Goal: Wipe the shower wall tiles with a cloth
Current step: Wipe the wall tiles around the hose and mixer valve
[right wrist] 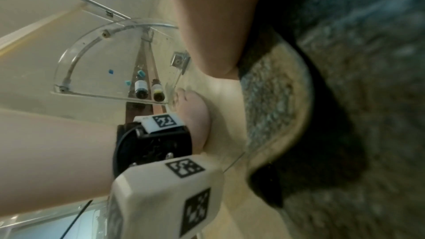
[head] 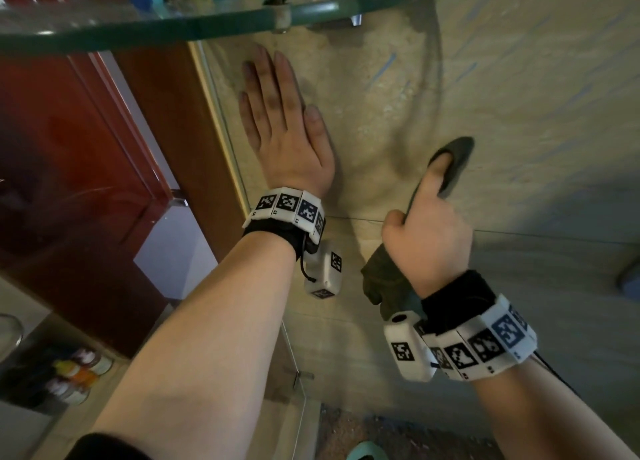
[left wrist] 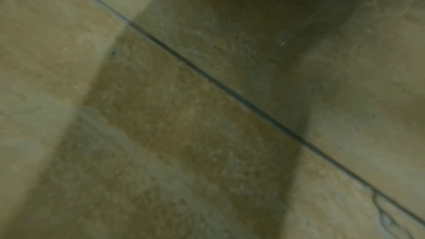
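The beige marbled shower wall tiles (head: 519, 96) fill the right of the head view, with a grout line (left wrist: 230, 95) close up in the left wrist view. My left hand (head: 284, 124) lies flat on the tile, fingers straight and pointing up, just below the glass shelf. My right hand (head: 429, 227) grips a dark grey-green cloth (head: 453, 162) and presses it against the wall to the right of the left hand; the cloth's tail (head: 384, 279) hangs below the wrist. In the right wrist view the cloth (right wrist: 356, 97) fills the right side, blurred.
A curved glass corner shelf (head: 207, 27) with several small bottles hangs right above my left hand. A glass shower panel edge (head: 225, 137) runs down the left, with a red-brown door (head: 69, 148) behind it. Small jars (head: 76, 373) stand at lower left.
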The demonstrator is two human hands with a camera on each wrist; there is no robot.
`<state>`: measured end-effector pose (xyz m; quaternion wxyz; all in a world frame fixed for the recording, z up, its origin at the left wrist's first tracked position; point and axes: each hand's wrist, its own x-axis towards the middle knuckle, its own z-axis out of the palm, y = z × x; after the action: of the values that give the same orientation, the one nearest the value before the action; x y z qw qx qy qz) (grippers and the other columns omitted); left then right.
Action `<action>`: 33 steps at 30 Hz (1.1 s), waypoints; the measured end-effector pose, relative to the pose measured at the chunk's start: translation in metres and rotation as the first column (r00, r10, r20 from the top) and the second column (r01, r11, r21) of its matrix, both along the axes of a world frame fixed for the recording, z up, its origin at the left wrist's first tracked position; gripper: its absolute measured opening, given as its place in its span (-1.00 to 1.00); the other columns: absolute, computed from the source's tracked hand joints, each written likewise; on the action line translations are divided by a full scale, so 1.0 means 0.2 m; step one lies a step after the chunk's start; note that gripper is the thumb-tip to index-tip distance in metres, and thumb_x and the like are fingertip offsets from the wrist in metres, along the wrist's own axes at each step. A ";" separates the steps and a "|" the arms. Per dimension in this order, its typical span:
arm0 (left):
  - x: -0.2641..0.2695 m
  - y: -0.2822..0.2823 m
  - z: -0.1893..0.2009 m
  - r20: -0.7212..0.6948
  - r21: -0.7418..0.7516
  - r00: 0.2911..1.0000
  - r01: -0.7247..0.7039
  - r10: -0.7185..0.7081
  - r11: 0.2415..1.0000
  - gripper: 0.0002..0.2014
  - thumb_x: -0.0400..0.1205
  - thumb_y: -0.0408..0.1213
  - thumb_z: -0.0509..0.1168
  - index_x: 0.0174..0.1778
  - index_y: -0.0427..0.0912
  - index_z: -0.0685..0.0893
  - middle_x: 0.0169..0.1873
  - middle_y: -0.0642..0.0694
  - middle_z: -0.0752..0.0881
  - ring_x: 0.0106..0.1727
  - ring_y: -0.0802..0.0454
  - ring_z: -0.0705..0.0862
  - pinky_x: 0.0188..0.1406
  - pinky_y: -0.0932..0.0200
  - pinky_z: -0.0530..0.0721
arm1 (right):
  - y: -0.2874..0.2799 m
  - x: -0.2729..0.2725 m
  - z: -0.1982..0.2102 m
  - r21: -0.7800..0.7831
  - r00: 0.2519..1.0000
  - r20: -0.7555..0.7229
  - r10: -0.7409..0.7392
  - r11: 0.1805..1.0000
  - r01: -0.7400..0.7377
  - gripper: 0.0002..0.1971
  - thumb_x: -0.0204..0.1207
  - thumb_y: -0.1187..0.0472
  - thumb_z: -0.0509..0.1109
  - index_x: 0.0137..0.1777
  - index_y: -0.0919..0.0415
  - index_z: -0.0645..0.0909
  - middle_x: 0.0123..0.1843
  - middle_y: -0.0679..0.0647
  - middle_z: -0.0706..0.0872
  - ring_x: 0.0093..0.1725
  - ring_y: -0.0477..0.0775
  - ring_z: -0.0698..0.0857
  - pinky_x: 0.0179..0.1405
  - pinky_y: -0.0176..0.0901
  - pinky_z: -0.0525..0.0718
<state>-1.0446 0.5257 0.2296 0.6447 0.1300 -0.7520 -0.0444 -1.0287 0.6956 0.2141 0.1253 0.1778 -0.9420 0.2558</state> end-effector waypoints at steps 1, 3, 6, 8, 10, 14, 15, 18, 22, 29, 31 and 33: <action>0.00 0.00 0.00 0.000 0.001 1.000 0.001 -0.001 1.000 -0.45 0.71 -0.22 -0.09 0.53 -0.54 0.32 0.52 -0.52 0.35 0.58 -0.41 0.26 0.61 -0.20 0.09 | -0.01 0.01 0.00 0.023 1.000 0.003 0.015 1.000 -0.015 -0.13 0.51 0.17 0.22 0.65 0.33 -0.27 -0.26 0.20 0.60 -0.21 0.34 0.67 -0.28 -0.08 0.40; 0.00 0.00 0.00 0.003 0.002 1.000 -0.002 0.002 1.000 -0.45 0.71 -0.23 -0.08 0.53 -0.54 0.32 0.52 -0.52 0.35 0.58 -0.40 0.25 0.61 -0.20 0.09 | -0.01 0.01 0.03 0.051 1.000 -0.002 0.027 0.998 -0.026 -0.15 0.52 0.17 0.21 0.66 0.27 -0.26 -0.29 0.12 0.47 -0.20 0.33 0.67 -0.27 -0.07 0.39; 0.00 0.00 0.00 0.001 0.007 1.000 -0.002 0.002 1.000 -0.45 0.71 -0.22 -0.08 0.54 -0.54 0.32 0.52 -0.52 0.35 0.58 -0.39 0.24 0.61 -0.19 0.08 | 0.02 -0.02 0.09 0.044 0.999 -0.035 0.004 0.999 -0.003 -0.16 0.52 0.16 0.20 0.67 0.17 -0.25 -0.26 0.18 0.54 -0.20 0.34 0.66 -0.25 -0.05 0.39; -0.01 0.00 0.00 -0.005 0.001 1.000 -0.005 0.005 1.000 -0.45 0.71 -0.22 -0.08 0.53 -0.53 0.32 0.52 -0.52 0.35 0.58 -0.38 0.24 0.61 -0.19 0.07 | 0.05 -0.04 0.12 0.011 0.998 -0.041 -0.039 0.999 0.039 -0.17 0.53 0.17 0.19 0.67 0.19 -0.25 -0.17 0.27 0.65 -0.26 0.31 0.59 -0.23 -0.04 0.38; -0.01 -0.01 -0.01 -0.002 0.009 1.000 -0.009 0.009 1.000 -0.44 0.73 -0.20 -0.10 0.54 -0.52 0.31 0.53 -0.50 0.34 0.59 -0.37 0.21 0.62 -0.18 0.05 | 0.06 -0.05 0.13 -0.025 0.995 -0.031 -0.090 0.996 0.089 -0.16 0.53 0.18 0.19 0.66 0.25 -0.26 -0.11 0.32 0.68 -0.30 0.24 0.50 -0.22 -0.03 0.38; 0.00 -0.01 -0.10 0.057 0.011 0.998 -0.002 0.002 1.000 -0.40 0.76 -0.12 -0.23 0.56 -0.52 0.27 0.54 -0.52 0.31 0.59 -0.38 0.17 0.62 -0.19 0.01 | 0.06 -0.05 0.07 -0.048 0.989 0.001 -0.151 0.987 0.151 -0.12 0.49 0.20 0.22 0.63 0.39 -0.29 -0.05 0.37 0.72 -0.11 0.40 0.68 -0.16 -0.03 0.44; 0.00 0.00 -0.11 0.062 0.006 0.998 -0.003 0.003 1.000 -0.40 0.76 -0.12 -0.24 0.55 -0.52 0.27 0.53 -0.53 0.32 0.59 -0.39 0.17 0.62 -0.19 0.01 | 0.05 -0.05 0.05 -0.048 0.988 0.016 -0.155 0.987 0.156 -0.10 0.48 0.20 0.23 0.62 0.42 -0.31 -0.05 0.36 0.73 -0.09 0.40 0.69 -0.15 -0.02 0.47; 0.00 -0.01 -0.12 0.053 -0.001 0.999 -0.002 0.002 1.000 -0.40 0.76 -0.13 -0.23 0.55 -0.53 0.28 0.53 -0.54 0.32 0.59 -0.40 0.18 0.62 -0.20 0.02 | 0.02 -0.02 -0.01 -0.027 0.989 0.058 -0.135 0.990 0.137 -0.08 0.48 0.18 0.24 0.58 0.50 -0.35 -0.08 0.30 0.73 -0.09 0.36 0.70 -0.20 -0.07 0.44; 0.00 -0.01 -0.12 0.055 -0.004 0.998 -0.008 0.008 1.000 -0.40 0.76 -0.13 -0.23 0.54 -0.54 0.28 0.52 -0.55 0.32 0.58 -0.39 0.17 0.61 -0.22 0.03 | -0.05 0.03 -0.06 0.057 0.998 0.057 -0.023 0.998 0.020 -0.08 0.53 0.15 0.23 0.56 0.53 -0.38 -0.03 0.26 0.73 -0.07 0.29 0.71 -0.25 -0.14 0.38; 0.00 -0.01 -0.11 0.062 -0.004 0.998 -0.020 0.020 1.000 -0.37 0.76 -0.10 -0.27 0.55 -0.53 0.28 0.52 -0.55 0.32 0.58 -0.38 0.15 0.63 -0.15 -0.03 | -0.01 -0.01 0.01 0.028 0.999 -0.040 -0.032 0.999 0.033 -0.14 0.53 0.16 0.19 0.63 0.36 -0.30 -0.12 0.28 0.70 -0.18 0.35 0.67 -0.28 -0.07 0.39; 0.00 -0.01 -0.11 0.065 0.001 0.998 -0.023 0.023 1.000 -0.37 0.76 -0.10 -0.27 0.55 -0.53 0.27 0.53 -0.54 0.31 0.59 -0.37 0.15 0.63 -0.13 -0.05 | 0.00 -0.02 0.01 0.011 0.997 -0.043 -0.067 0.998 0.067 -0.15 0.52 0.18 0.20 0.64 0.34 -0.26 -0.12 0.31 0.71 -0.18 0.37 0.68 -0.26 -0.04 0.39; 0.00 0.00 -0.11 0.067 0.004 0.997 -0.027 0.027 1.000 -0.37 0.76 -0.10 -0.27 0.55 -0.53 0.27 0.53 -0.54 0.31 0.59 -0.37 0.14 0.63 -0.16 -0.03 | 0.01 -0.03 0.00 -0.009 0.995 -0.022 -0.095 0.995 0.095 -0.15 0.50 0.19 0.21 0.64 0.35 -0.25 -0.11 0.31 0.72 -0.16 0.38 0.68 -0.24 -0.02 0.41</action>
<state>-1.0440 0.5248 0.2080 0.6194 0.1431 -0.7712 -0.0330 -1.0340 0.6976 0.2150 0.1486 0.1353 -0.9468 0.2513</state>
